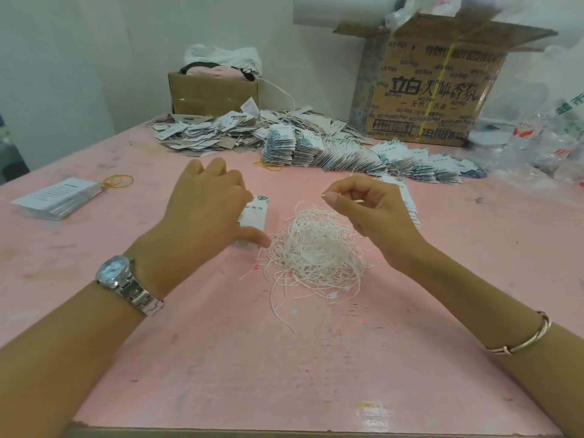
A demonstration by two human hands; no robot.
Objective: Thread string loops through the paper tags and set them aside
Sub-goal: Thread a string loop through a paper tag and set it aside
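The left hand (202, 210) grips a tag stack (254, 216) left of the string pile (316, 251), while the right hand (373, 203) pinches one string (324, 195).

Pink table (284, 374) carries string tangle (316, 248), tag piles (221, 131), perhaps bags (537, 153).

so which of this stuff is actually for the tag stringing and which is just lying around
For the job: left hand holding the tag stack; right hand pinching a string; string pile; tag heap at the back, strings on.
Lying about: big box; small box; rubber band; plastic bags.
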